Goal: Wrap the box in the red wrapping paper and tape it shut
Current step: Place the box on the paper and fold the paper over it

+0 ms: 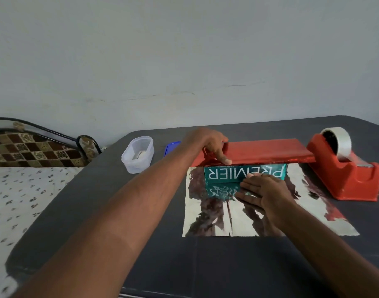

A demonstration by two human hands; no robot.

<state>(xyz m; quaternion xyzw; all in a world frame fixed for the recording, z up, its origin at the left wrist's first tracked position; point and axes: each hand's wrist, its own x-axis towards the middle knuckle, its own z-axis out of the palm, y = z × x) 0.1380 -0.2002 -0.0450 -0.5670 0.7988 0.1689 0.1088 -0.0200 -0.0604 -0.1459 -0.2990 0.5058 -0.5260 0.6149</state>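
Lying on the dark grey table, the wrapping paper shows its shiny silver inner side towards the camera, and its far part is folded up and over so that the red outer side makes a flat flap above the box. The box is teal with white letters "PREMIER", which read upside down from here; it stands on the paper under the red flap, and its front face is mirrored in the silver sheet just below it.

The left hand grasps the left end of the red flap, with the thumb pointing down over the flap's front edge and the other fingers curled on top. The right hand is released, with straight fingers laid flat on the silver paper; the fingertips touch the lower right part of the box front.

To the right, just beside the paper, stands a red tape dispenser with a roll of clear tape. To the left of the left hand there is a clear plastic container, and behind the left wrist a blue lid shows partly. At the far left is a bed with a flowered sheet
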